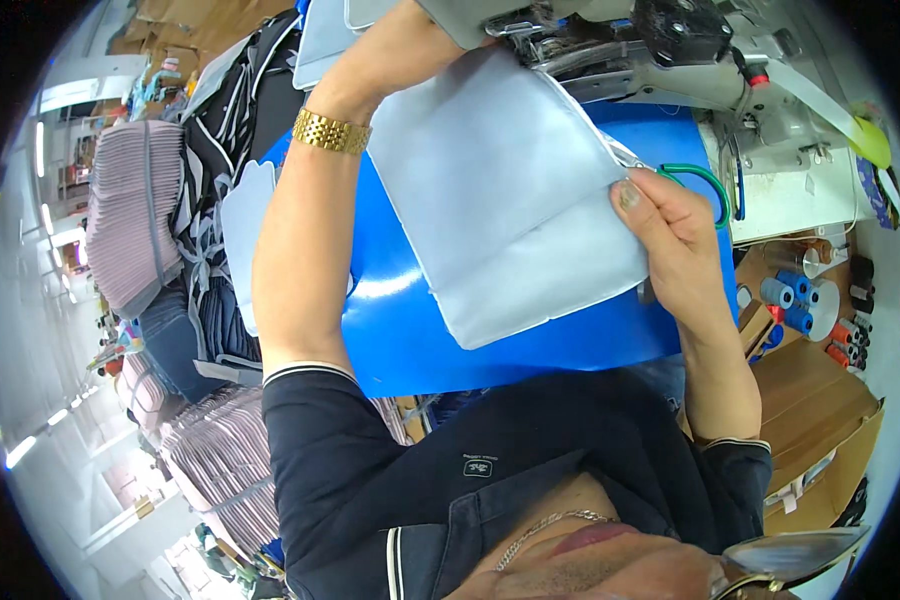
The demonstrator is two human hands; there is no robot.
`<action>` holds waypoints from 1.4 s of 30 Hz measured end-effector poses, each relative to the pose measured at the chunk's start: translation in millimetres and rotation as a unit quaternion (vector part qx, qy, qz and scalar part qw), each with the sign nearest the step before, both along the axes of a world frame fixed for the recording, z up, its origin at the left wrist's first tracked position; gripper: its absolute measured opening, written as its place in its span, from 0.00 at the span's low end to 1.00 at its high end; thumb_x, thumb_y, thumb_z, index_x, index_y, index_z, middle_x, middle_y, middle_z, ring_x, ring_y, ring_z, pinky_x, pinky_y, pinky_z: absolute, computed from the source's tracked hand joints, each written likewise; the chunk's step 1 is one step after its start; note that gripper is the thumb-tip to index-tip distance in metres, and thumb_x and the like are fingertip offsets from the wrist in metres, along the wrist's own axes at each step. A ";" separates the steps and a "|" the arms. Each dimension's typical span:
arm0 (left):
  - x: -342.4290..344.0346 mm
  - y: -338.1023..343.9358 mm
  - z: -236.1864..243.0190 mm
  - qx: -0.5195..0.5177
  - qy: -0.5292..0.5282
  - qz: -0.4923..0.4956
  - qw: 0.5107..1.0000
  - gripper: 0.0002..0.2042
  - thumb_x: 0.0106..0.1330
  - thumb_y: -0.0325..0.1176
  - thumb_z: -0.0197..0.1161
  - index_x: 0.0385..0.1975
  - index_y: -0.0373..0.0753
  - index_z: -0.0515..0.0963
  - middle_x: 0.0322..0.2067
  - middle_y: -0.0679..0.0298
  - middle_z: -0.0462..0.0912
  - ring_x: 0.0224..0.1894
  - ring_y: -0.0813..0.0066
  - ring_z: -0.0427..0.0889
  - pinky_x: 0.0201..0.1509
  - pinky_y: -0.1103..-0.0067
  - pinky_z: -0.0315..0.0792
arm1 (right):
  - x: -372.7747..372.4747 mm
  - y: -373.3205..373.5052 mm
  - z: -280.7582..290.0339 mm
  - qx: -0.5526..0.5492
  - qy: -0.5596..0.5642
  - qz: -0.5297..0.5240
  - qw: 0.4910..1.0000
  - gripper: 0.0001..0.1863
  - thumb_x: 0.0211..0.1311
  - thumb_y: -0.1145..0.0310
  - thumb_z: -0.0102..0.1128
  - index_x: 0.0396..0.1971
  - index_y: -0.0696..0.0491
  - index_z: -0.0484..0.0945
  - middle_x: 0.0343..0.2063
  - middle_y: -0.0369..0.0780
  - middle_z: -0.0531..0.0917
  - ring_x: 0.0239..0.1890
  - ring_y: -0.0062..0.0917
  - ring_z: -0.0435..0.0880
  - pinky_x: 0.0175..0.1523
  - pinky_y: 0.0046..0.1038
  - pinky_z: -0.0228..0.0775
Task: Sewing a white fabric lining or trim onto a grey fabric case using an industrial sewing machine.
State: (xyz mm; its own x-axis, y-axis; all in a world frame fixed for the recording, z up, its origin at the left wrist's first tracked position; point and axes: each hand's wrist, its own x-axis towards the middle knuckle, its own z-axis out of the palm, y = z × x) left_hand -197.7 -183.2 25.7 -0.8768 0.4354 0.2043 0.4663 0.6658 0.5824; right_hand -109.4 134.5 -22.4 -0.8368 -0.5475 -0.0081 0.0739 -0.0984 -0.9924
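A pale grey-blue flat fabric piece (510, 190) with rounded corners and light edging lies slanted over a blue work mat (390, 340) below a sewing machine (680, 35). My right hand (685, 235) grips its right edge, thumb on top. Green-handled scissors (710, 180) lie just beyond that hand. My left hand (415, 45), gold watch on the wrist, reaches to the piece's upper left corner by the machine; its fingers are hidden under a grey part there.
Similar pale pieces (245, 230) lie left of the mat, beside black straps and bundles (225, 130) and tied pink stacks (130, 210). At right, thread spools (795, 315) stand above an open cardboard box (820, 420). My torso borders the mat's near edge.
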 end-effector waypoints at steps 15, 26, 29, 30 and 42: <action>33.0 18.5 -3.7 -0.013 0.177 0.256 0.950 0.14 0.65 0.33 0.70 0.49 0.39 0.83 0.48 0.58 0.87 0.52 0.57 0.83 0.52 0.68 0.78 | -28.6 -58.2 -2.4 -0.021 0.047 -0.033 0.998 0.16 0.80 0.63 0.53 0.47 0.61 0.83 0.28 0.34 0.84 0.28 0.14 0.79 0.34 0.22 0.72; 126.2 53.5 -40.5 -0.128 0.312 0.127 0.933 0.31 0.55 0.18 0.66 0.61 0.55 0.83 0.57 0.67 0.82 0.44 0.63 0.77 0.49 0.74 0.78 | -27.7 -50.0 -2.1 -0.016 0.077 0.003 0.997 0.16 0.80 0.63 0.53 0.56 0.58 0.81 0.28 0.35 0.85 0.26 0.16 0.81 0.32 0.22 0.75; 125.3 50.3 -28.6 -0.171 0.307 0.118 0.929 0.31 0.56 0.18 0.65 0.60 0.56 0.83 0.56 0.68 0.82 0.44 0.63 0.77 0.49 0.74 0.78 | -27.2 -49.8 -4.8 -0.018 0.083 -0.002 0.996 0.16 0.79 0.64 0.54 0.55 0.58 0.82 0.31 0.37 0.87 0.27 0.17 0.82 0.33 0.22 0.76; 123.8 50.4 -23.8 -0.180 0.310 0.118 0.926 0.30 0.56 0.18 0.63 0.59 0.56 0.84 0.55 0.69 0.83 0.43 0.63 0.76 0.49 0.74 0.78 | -27.3 -51.6 -6.1 -0.022 0.085 -0.008 0.996 0.16 0.78 0.64 0.55 0.54 0.58 0.82 0.32 0.37 0.88 0.27 0.18 0.83 0.33 0.22 0.76; 117.5 78.4 13.9 -0.301 0.287 0.167 0.894 0.21 0.56 0.23 0.63 0.51 0.45 0.86 0.43 0.67 0.83 0.40 0.62 0.77 0.42 0.73 0.78 | -31.1 -69.2 -12.6 -0.006 0.136 -0.080 0.987 0.13 0.73 0.66 0.60 0.43 0.59 0.86 0.29 0.41 0.89 0.27 0.23 0.87 0.32 0.27 0.80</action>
